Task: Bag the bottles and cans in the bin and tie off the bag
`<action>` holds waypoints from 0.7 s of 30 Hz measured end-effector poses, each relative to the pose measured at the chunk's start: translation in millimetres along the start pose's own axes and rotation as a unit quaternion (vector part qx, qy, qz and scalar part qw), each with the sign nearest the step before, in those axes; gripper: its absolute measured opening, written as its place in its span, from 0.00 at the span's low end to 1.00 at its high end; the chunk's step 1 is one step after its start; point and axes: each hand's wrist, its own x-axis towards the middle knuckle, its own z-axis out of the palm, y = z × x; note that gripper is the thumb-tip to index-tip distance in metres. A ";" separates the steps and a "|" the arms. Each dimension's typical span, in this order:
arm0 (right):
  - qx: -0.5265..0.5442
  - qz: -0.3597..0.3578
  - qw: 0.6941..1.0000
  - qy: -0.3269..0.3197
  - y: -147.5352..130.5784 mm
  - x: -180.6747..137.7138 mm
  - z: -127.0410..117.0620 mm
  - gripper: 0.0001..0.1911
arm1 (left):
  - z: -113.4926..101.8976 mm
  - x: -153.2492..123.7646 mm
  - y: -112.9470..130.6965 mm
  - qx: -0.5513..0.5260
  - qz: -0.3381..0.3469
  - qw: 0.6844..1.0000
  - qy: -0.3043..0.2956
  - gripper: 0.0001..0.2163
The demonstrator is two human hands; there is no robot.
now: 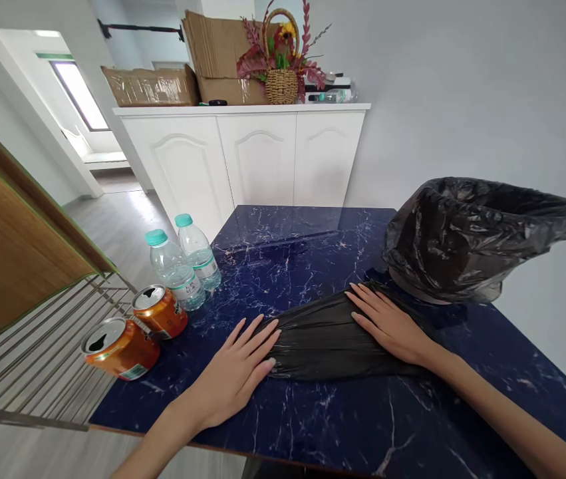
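A: We're looking down at the dark marble table (283, 246), and the black bag (327, 339) lies flat on it, just in front of us, a little right of centre.

B: Both hands are on it. The left hand (240, 369) is laid open with its fingers spread. Its palm is on the stone and only the fingertips touch the bag's left end.

A: The right hand (392, 322) sits fully on top of the bag, nearer its far right end. It's flat too, with straight fingers pointing left. Nothing is pinched or gripped on either side.

B: So the bag is between the two hands. We see its long axis running left to right and rising slightly away from us toward the right.

A: Its right end reaches the foot of the lined bin (472, 233), which stands at the table's right edge. We can't tell whether they touch, because the right hand's wrist and the bin's shadow cover that spot.

B: The right hand is the one closer to the bin. The left hand is closer to the front orange can (122, 347) and the rear orange can (160, 311).

A: Those cans lie tipped by the left edge, against the wire rack (48, 346). The nearer water bottle (175, 269) and the farther water bottle (197, 251) stand upright behind them. All four are well apart from the bag.
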 end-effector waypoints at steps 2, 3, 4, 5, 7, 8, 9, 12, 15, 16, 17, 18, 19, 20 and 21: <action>0.015 -0.001 1.000 0.009 1.1 0.3 0.2 0.36 | 2.9 -4.1 -2.0 -0.017 -0.043 0.998 0.047 0.26; 0.031 0.001 0.999 0.015 0.7 0.6 -0.3 0.36 | 5.0 -6.3 -2.8 -0.020 -0.078 0.993 0.084 0.24; 0.049 0.005 0.999 0.021 -0.7 0.7 -1.5 0.36 | 7.2 -8.2 -3.3 -0.020 -0.116 0.986 0.122 0.23; 0.067 0.008 0.997 0.026 -3.7 0.9 -3.6 0.36 | 9.2 -9.8 -3.4 -0.019 -0.150 0.976 0.155 0.21; 0.091 0.014 0.995 0.039 -16.5 1.0 -9.4 0.38 | 10.8 -11.4 -2.1 -0.020 -0.190 0.963 0.192 0.16; 0.114 0.015 0.992 0.054 -26.9 1.1 -12.6 0.38 | 10.0 -11.3 -0.5 -0.026 -0.198 0.960 0.198 0.14; 0.147 0.016 0.986 0.071 -39.7 1.4 -15.1 0.38 | 8.2 -10.8 1.7 -0.038 -0.200 0.959 0.199 0.11; 0.357 0.020 0.927 0.113 -85.5 3.8 -15.5 0.33 | -3.4 -7.9 11.5 -0.122 -0.213 0.953 0.176 0.08; 0.460 0.021 0.887 0.041 -122.7 5.9 -6.6 0.34 | -21.7 -5.2 24.4 -0.230 -0.251 0.928 0.153 0.09; 0.465 0.023 0.885 0.011 -130.8 5.4 -4.0 0.35 | -28.8 -4.7 29.4 -0.254 -0.262 0.917 0.160 0.10; 0.464 0.020 0.885 -0.018 -137.3 3.7 -2.7 0.37 | -36.1 -4.3 35.0 -0.272 -0.268 0.908 0.174 0.11; 0.460 0.005 0.887 -0.042 -142.8 0.9 -2.9 0.39 | -43.6 -4.2 41.2 -0.289 -0.272 0.898 0.190 0.11; 0.457 -0.022 0.887 -0.063 -148.2 -2.9 -4.5 0.43 | -50.9 -4.2 48.2 -0.309 -0.273 0.888 0.206 0.11; 0.455 -0.055 0.886 -0.079 -154.0 -7.4 -7.0 0.49 | -57.9 -4.3 55.8 -0.329 -0.272 0.878 0.218 0.11; 0.455 -0.084 0.882 -0.089 -160.8 -12.2 -9.9 0.56 | -64.4 -4.3 63.9 -0.347 -0.266 0.871 0.224 0.12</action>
